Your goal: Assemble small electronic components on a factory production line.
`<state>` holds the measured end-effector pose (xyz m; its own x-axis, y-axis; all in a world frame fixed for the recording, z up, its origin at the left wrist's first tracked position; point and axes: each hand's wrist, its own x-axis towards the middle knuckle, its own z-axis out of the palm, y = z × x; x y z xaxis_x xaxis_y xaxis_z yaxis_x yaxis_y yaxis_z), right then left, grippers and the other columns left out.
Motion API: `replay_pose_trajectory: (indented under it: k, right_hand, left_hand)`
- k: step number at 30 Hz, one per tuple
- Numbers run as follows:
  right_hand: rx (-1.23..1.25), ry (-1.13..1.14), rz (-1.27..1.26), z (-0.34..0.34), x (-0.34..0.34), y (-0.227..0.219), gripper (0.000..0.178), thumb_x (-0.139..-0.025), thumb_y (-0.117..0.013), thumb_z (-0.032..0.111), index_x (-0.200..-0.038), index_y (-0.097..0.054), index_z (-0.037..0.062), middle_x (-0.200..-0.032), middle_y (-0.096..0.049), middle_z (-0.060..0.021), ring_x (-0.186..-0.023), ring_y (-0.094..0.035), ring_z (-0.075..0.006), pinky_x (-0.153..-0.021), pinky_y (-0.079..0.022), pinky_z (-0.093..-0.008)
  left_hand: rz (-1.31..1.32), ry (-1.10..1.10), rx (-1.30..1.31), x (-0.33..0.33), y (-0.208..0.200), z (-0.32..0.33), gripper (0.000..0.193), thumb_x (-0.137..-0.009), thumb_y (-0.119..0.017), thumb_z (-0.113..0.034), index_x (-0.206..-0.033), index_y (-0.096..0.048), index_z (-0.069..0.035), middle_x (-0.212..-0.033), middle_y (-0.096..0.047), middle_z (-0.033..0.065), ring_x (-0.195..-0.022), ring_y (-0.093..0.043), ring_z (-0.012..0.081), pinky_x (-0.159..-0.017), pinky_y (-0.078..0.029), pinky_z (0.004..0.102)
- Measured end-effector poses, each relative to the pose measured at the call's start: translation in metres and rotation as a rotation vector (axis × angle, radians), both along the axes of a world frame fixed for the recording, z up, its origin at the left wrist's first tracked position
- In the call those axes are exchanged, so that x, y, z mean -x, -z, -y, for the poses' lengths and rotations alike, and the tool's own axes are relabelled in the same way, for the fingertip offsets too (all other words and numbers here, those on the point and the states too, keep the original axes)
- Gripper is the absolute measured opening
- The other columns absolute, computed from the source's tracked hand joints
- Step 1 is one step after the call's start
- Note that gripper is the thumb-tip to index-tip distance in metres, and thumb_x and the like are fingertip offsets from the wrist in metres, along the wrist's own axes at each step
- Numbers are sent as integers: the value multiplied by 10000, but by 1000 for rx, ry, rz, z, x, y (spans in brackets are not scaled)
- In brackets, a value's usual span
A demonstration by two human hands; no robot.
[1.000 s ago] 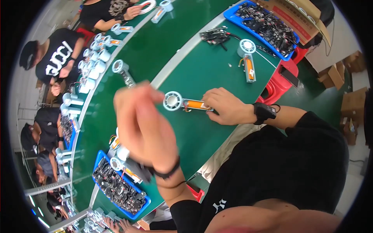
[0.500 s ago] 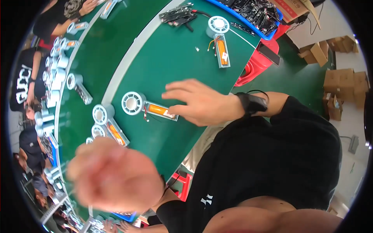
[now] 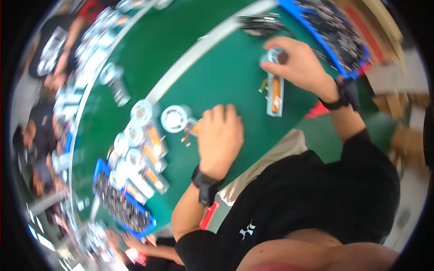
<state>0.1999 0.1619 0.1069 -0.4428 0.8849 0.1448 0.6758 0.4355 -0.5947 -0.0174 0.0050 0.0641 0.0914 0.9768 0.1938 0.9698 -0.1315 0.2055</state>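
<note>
Cupping the head firmly but evenly is how I'd handle this: my right hand has thumb and fingers curled around the round end of the right-hand fan housing, which lies on the green table with its handle toward me. I should hold by the rim, clear of the loose leads beside that handle, and put no pressure on its orange battery. My left hand covers the handle of the middle fan housing, fingers long and close together; whether they grip, I cannot tell. A light touch seems best there, since thin wires stick out just beside it.

Half a second ago my right hand was at the middle fan housing, my left a blur by the clustered housings, and the right-hand fan housing untouched.
</note>
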Motion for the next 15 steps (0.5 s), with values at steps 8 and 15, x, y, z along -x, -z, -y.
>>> replay_pose_trajectory:
  k: [8,15]
  right_hand:
    - [-173,-373,101,-21,110,29,420,-870,-772,305,-1172,-670,33,-1057,-692,-129,-852,-687,-246,-743,-555,-345]
    - [-129,-357,-220,-67,115,30,370,-908,-727,266,-1188,-659,35,-1141,-687,-158,-1045,-674,-328,-834,-549,-397]
  left_hand:
    - [-3,-157,36,35,-5,21,328,-882,-713,-217,-1141,-651,-26,-1051,-606,116,-956,-593,292,-736,-515,417]
    - [436,-185,-204,6,-15,6,438,-839,-770,-202,-1207,-618,-20,-1139,-583,156,-1025,-578,342,-797,-521,428]
